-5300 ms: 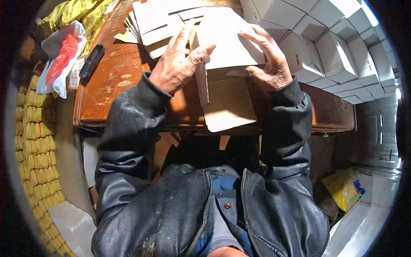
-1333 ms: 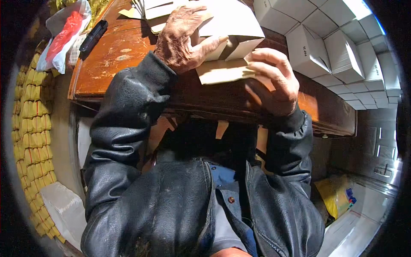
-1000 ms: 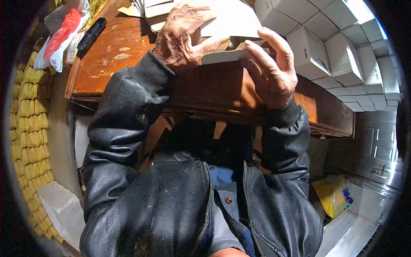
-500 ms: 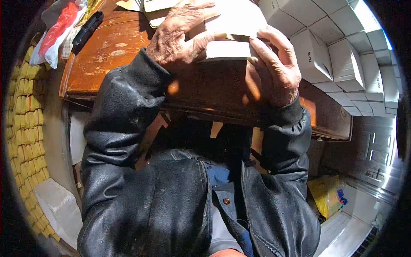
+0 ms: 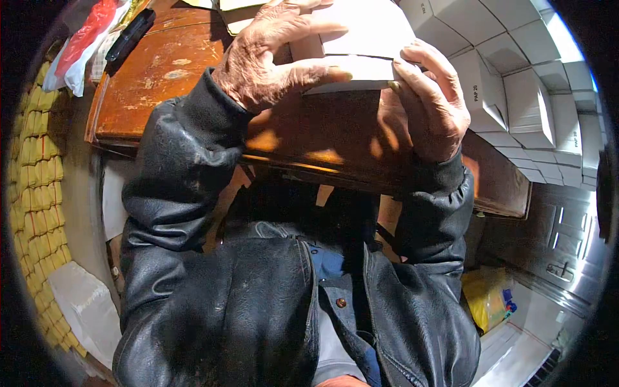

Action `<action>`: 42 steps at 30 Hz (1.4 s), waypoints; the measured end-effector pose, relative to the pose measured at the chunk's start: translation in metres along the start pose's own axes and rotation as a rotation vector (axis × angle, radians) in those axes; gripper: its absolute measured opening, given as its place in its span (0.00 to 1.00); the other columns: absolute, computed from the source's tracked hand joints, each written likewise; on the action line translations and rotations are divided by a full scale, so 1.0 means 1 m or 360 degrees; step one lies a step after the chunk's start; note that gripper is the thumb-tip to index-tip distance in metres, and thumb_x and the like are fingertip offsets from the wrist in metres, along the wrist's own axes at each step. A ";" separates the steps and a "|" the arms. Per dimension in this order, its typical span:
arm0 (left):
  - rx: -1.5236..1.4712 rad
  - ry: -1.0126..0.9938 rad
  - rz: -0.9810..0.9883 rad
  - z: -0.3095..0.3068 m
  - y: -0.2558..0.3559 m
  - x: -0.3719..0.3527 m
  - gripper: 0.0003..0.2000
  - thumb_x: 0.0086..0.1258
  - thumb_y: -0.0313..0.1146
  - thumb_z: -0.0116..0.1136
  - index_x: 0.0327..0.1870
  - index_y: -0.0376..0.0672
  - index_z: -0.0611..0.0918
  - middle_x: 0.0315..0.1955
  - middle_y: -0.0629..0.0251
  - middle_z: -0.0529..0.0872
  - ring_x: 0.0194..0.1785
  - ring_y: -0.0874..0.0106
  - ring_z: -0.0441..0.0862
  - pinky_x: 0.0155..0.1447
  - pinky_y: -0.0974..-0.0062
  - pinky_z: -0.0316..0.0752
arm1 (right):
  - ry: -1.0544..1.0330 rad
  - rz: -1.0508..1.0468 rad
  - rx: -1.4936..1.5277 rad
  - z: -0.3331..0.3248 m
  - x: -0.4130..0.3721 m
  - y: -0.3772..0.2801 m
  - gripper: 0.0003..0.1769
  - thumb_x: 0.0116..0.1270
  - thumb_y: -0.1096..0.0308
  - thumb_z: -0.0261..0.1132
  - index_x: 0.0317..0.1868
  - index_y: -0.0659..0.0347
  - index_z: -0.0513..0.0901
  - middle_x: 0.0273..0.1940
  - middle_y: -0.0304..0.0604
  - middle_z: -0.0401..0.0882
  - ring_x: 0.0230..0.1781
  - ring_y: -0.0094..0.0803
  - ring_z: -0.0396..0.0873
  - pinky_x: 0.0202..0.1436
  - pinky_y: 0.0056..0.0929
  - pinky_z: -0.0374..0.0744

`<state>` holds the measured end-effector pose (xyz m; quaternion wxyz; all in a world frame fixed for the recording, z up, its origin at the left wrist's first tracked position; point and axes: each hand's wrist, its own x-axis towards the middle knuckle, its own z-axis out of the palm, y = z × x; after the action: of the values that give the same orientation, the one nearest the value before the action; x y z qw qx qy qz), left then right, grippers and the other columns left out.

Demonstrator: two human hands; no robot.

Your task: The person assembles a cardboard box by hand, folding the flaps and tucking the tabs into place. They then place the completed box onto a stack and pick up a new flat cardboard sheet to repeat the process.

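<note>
Jacket, black and leather-like, was worn open over a blue-grey shirt. At the lower right, a yellow bag was noted; at the lower left, a pale block was found beside yellow bundles stacked in rows. Ahead, the table was observed to be worn, its reddish-brown varnish chipped in patches.

Over the table, towards the top of the view, a white carton was located between the two hands. Its front right corner appeared pinched by the right hand, with fingers bent and thumb set just below. The left hand was spread wide, its thumb laid along the front of the carton and its forefinger stretched over the top. The carton's surface was brightly lit; its far end was cut off by the frame.

Beyond the left hand, flat card pieces were partly visible. At the far left, a black object, not identified, was laid near a red plastic bag. Beyond the right hand, white boxes were stacked in tiers, some marked "PAP 20".
</note>
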<state>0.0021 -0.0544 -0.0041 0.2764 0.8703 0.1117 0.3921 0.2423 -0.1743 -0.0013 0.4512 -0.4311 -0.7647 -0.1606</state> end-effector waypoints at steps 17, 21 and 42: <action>-0.0176 -0.0023 0.0156 0.000 0.009 0.000 0.22 0.51 0.39 0.80 0.50 0.53 0.89 0.70 0.48 0.70 0.75 0.48 0.61 0.75 0.51 0.59 | -0.0015 -0.0043 -0.0043 -0.002 0.003 0.002 0.18 0.50 0.83 0.76 0.43 0.61 0.86 0.48 0.47 0.84 0.53 0.38 0.83 0.57 0.31 0.82; -0.0121 0.0032 0.0231 0.006 0.002 -0.002 0.20 0.52 0.37 0.80 0.49 0.55 0.90 0.71 0.52 0.69 0.76 0.48 0.59 0.74 0.52 0.61 | -0.0017 0.0093 0.0152 -0.001 -0.001 -0.001 0.15 0.60 0.80 0.71 0.48 0.62 0.86 0.53 0.51 0.83 0.57 0.43 0.82 0.62 0.39 0.81; -0.0009 0.0156 0.0372 0.002 0.009 0.002 0.18 0.57 0.30 0.76 0.49 0.39 0.86 0.49 0.53 0.87 0.59 0.60 0.82 0.74 0.51 0.62 | 0.0022 0.0187 0.0118 0.002 -0.001 0.003 0.18 0.57 0.77 0.75 0.50 0.61 0.84 0.53 0.47 0.82 0.55 0.37 0.81 0.59 0.32 0.81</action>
<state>0.0046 -0.0618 0.0006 0.2254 0.8563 0.0219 0.4641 0.2434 -0.1714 -0.0034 0.4809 -0.4570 -0.7404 -0.1083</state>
